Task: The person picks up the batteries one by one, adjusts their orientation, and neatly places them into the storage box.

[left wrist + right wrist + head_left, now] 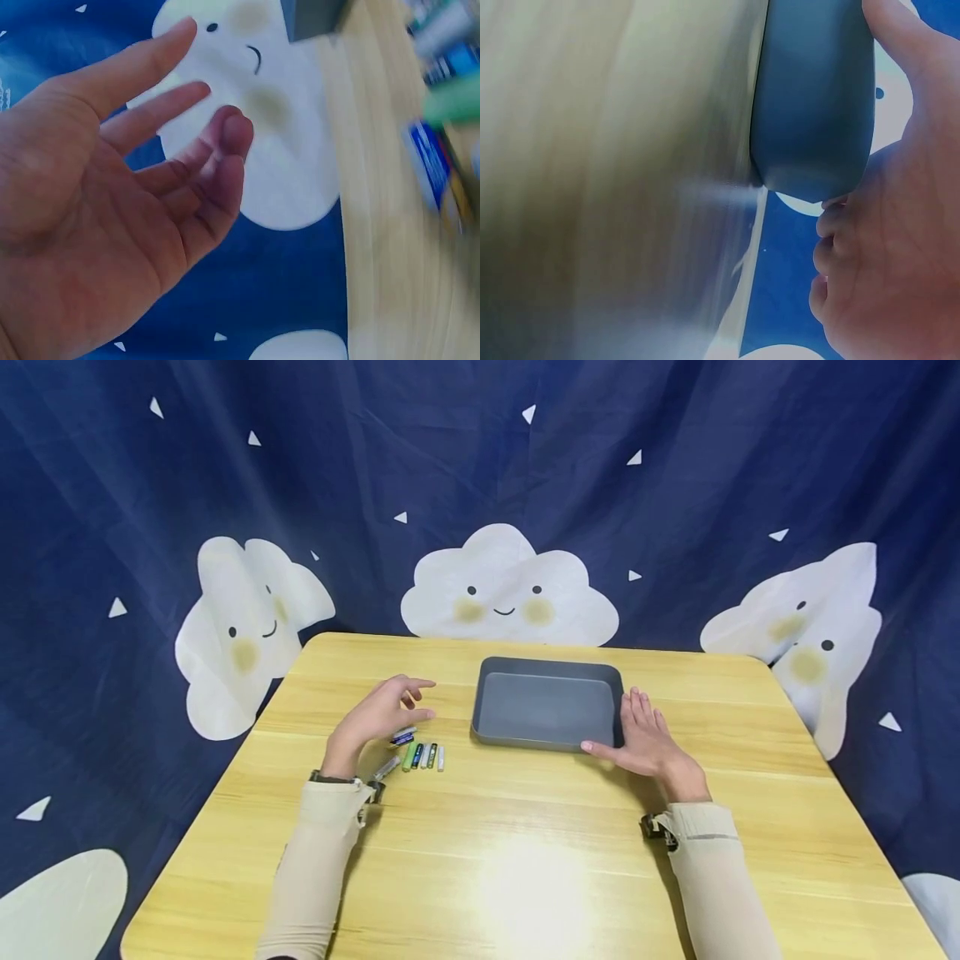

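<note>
My left hand point(386, 706) is over the table just behind several small batteries, its fingers partly bent and holding nothing. In the left wrist view its palm shows, with a blue battery point(431, 165) off to the right. Some batteries stand side by side in a short row, among them a green battery point(408, 757); a silver battery point(387, 767) lies slanted near the left wrist. My right hand point(651, 747) rests at the near right corner of a dark grey tray point(551, 700). Its fingers lie straight along the tray's right side, with the thumb at the front rim.
The wooden table point(465, 827) has rounded far corners and carries the tray toward its far edge. A navy curtain point(360, 460) with white clouds hangs right behind it. Bright glare falls on the near part of the tabletop.
</note>
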The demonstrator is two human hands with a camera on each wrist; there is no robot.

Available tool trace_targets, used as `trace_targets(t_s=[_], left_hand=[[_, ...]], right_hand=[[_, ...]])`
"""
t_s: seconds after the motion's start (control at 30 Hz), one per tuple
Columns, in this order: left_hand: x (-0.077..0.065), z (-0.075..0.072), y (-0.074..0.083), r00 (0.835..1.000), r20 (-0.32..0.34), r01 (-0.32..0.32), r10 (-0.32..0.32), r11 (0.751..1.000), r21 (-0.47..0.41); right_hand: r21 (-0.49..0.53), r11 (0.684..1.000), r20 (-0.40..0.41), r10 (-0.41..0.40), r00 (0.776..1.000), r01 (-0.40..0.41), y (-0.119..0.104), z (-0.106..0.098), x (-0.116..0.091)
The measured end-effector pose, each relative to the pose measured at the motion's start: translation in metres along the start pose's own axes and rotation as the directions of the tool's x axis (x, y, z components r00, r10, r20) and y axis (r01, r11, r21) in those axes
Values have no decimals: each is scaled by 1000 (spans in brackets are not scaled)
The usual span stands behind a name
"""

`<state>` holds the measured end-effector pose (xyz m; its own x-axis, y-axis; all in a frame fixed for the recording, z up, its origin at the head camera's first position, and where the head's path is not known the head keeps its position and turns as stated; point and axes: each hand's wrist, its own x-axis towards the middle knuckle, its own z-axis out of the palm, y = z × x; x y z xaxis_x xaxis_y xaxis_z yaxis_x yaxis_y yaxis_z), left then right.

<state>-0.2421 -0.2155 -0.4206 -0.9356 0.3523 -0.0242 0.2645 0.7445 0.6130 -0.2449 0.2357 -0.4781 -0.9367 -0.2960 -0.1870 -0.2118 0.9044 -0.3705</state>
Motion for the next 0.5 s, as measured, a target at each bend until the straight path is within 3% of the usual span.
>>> trace_targets(t_s=[0.23, 0.5], left_hand=[[-18, -7, -23, 999, 16, -52, 52, 998, -20], [-46, -10, -46, 985, 164, -58, 57, 998, 1]], right_hand=[[23, 1000, 3, -1, 1000, 1, -2, -2, 0], [28, 1000, 10, 4, 1000, -4, -2, -2, 0]])
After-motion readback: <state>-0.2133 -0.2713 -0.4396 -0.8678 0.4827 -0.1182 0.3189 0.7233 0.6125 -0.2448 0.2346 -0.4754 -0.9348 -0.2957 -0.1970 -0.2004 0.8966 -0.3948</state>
